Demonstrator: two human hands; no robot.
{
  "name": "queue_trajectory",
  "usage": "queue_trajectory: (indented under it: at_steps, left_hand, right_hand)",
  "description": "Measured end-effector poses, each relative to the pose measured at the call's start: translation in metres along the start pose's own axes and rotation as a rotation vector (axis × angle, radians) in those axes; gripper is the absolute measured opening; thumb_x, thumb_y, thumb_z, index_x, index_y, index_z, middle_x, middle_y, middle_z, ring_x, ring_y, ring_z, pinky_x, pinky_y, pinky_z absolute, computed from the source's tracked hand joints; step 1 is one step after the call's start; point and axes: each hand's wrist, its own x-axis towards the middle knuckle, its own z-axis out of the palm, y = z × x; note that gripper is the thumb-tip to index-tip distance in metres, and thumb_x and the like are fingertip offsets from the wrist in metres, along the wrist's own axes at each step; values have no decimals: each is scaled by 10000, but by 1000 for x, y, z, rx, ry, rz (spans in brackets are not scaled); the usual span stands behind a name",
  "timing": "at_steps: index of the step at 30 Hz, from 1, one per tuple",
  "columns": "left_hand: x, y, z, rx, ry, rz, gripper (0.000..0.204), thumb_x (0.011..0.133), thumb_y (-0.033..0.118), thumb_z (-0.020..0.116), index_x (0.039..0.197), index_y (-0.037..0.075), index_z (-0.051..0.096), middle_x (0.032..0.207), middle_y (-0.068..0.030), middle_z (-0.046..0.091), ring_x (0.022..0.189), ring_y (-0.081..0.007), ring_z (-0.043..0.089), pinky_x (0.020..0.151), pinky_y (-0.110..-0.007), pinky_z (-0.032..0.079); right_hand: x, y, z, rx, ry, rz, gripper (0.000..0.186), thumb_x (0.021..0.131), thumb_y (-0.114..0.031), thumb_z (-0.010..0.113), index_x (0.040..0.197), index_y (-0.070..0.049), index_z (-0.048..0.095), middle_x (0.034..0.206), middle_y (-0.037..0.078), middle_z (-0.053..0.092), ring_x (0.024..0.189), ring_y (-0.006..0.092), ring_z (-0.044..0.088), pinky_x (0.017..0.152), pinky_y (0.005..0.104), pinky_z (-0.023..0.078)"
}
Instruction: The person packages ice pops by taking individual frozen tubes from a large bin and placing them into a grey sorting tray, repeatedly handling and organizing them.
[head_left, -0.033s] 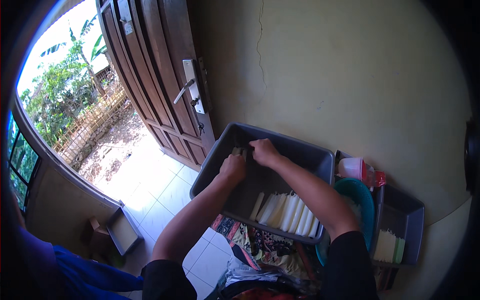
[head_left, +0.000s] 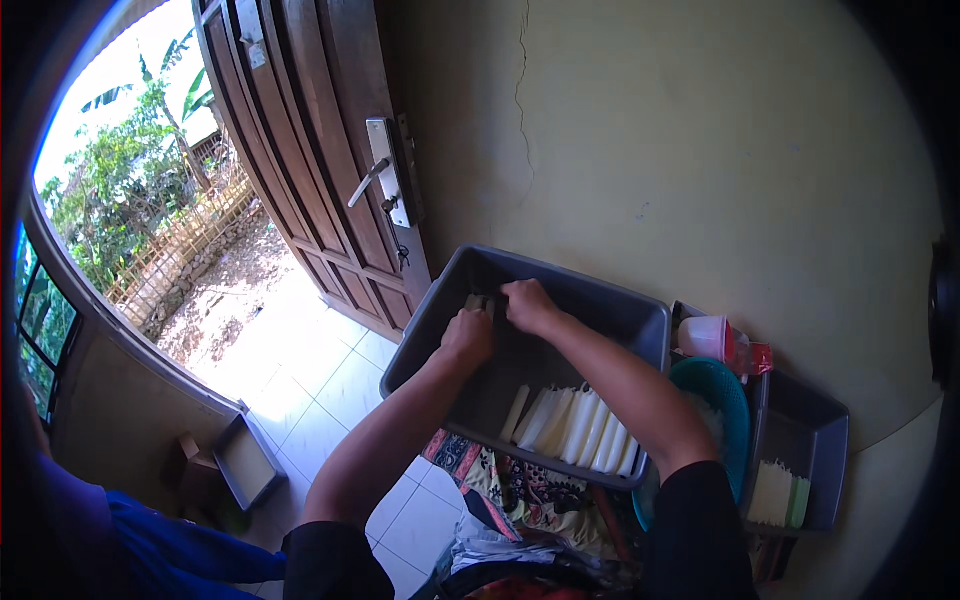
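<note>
A deep grey plastic tub (head_left: 560,272) stands tilted in front of me, with both my hands inside it near its far left corner. My left hand (head_left: 467,335) is closed round a small dark greyish piece (head_left: 479,302) whose kind I cannot make out. Just to its right, my right hand (head_left: 528,303) has its fingers drawn together, and whatever they pinch is too small or hidden to tell. Along the tub's near side lies a row of white candles (head_left: 578,425) with wicks at their upper ends. One thin candle (head_left: 516,413) leans apart at the row's left end.
To the right are a teal basket (head_left: 735,400), a pinkish plastic cup (head_left: 704,336) and a second grey tub (head_left: 825,455) holding cream and green candles (head_left: 780,492). A brown door (head_left: 330,180) stands ajar at left. Someone's blue sleeve (head_left: 180,550) shows near a grey tray (head_left: 250,465).
</note>
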Motion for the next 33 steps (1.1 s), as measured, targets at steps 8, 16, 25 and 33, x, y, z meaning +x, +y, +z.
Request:
queue_trajectory:
  at_steps: [8, 16, 25, 33]
  left_hand:
    - [18, -10, 23, -90, 64, -106, 267, 929, 132, 740, 1134, -20, 817, 1201, -295, 781, 1160, -467, 762, 989, -529, 634]
    - [20, -17, 25, -35, 140, -6, 313, 868, 203, 805, 1094, -13, 825, 1079, -284, 800, 1066, -444, 791, 972, -493, 642]
    - [-96, 32, -48, -369, 186, 316, 264, 876, 154, 823, 1104, 21, 825, 974, -182, 826, 923, -340, 825, 879, -421, 651]
    - [-134, 112, -12, -622, 295, 436, 329, 909, 85, 769, 1231, 18, 784, 1011, -202, 825, 890, -308, 823, 846, -392, 644]
  right_hand:
    - [7, 0, 4, -116, -171, 64, 249, 793, -92, 732, 1002, 31, 784, 1058, 309, 764, 1065, 492, 745, 1021, 552, 595]
    - [-10, -6, -23, -39, -73, 59, 422, 861, -195, 818, 1245, -23, 786, 1082, 249, 799, 1057, 417, 785, 996, 497, 627]
    - [-101, -60, -140, 560, 97, 197, 318, 990, -97, 784, 1284, 21, 755, 1277, 224, 766, 1036, 297, 831, 918, 369, 658]
    - [-212, -84, -215, 450, 339, 227, 368, 986, -19, 774, 1338, 74, 720, 1290, 233, 748, 1096, 288, 819, 906, 329, 675]
